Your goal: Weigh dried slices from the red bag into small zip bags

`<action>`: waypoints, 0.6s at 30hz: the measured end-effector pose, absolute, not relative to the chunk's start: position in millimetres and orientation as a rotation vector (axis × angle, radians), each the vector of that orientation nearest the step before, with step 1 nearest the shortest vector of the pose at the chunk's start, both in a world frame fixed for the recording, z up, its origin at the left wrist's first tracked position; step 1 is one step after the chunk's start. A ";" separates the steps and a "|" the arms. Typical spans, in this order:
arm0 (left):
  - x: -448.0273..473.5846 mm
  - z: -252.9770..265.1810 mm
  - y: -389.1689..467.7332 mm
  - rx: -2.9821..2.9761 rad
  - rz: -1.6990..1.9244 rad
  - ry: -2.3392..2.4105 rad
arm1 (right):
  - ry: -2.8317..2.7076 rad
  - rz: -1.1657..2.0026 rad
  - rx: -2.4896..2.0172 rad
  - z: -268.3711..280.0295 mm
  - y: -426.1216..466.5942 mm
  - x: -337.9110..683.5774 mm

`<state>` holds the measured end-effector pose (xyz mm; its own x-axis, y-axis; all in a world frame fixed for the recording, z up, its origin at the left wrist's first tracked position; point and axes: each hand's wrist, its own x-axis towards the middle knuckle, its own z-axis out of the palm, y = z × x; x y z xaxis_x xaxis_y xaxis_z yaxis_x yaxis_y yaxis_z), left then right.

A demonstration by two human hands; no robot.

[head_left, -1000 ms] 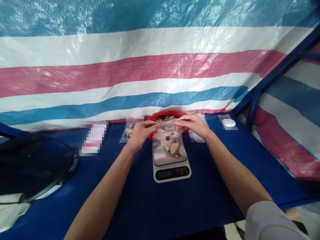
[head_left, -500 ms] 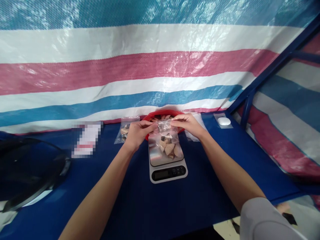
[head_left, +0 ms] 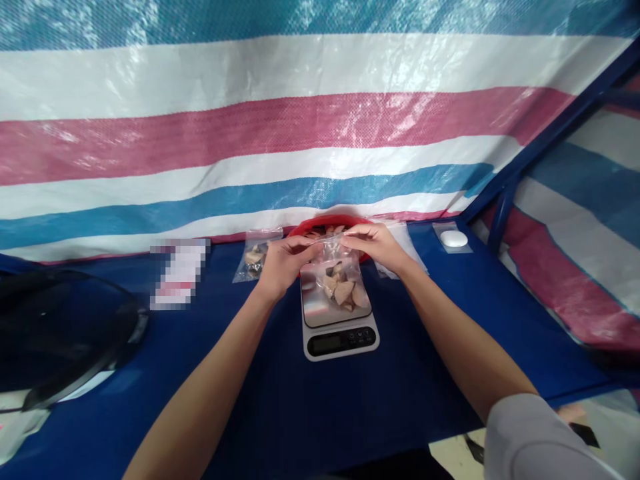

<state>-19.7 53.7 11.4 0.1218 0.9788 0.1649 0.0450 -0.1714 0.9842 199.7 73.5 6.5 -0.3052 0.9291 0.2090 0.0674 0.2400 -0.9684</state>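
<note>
A clear plastic zip bag (head_left: 342, 288) with several light-brown dried slices lies over the steel plate of a white kitchen scale (head_left: 341, 343). My left hand (head_left: 286, 263) pinches the top edge of the bag on its left side. On the right side of the same edge, my right hand (head_left: 379, 245) grips it between thumb and fingers. Just behind the bag, a red basin (head_left: 333, 220) holds more pieces, partly hidden by my hands. The scale's display looks dark, and no reading can be made out.
Left of the basin lies another filled clear bag (head_left: 254, 257). Flat clear bags (head_left: 401, 247) are at its right, and a white oval object (head_left: 453, 239) sits farther right. A large black round object (head_left: 70, 333) stands at left. A striped tarp (head_left: 300, 120) hangs behind the blue table (head_left: 400, 393).
The view has shifted slightly, so everything appears a little to the right and higher. Both hands keep their pinch on the bag's top edge, the left a little nearer the right.
</note>
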 end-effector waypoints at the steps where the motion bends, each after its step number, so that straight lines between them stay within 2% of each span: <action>1: -20.0 11.7 53.8 1.451 1.213 1.073 | -1.615 1.180 -0.958 7.1 73.2 199.0; 14: -18.0 10.2 52.2 1.483 1.179 1.121 | -1.628 1.175 -0.976 11.1 68.4 194.7; 18: -20.3 11.7 51.6 1.499 1.177 1.137 | -1.626 1.265 -0.985 11.4 69.1 197.0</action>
<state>-20.3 51.6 11.7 0.1284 0.9777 0.1663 0.1325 -0.1831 0.9741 197.0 69.1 11.4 -0.3463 0.9270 0.1439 0.0890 0.1852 -0.9787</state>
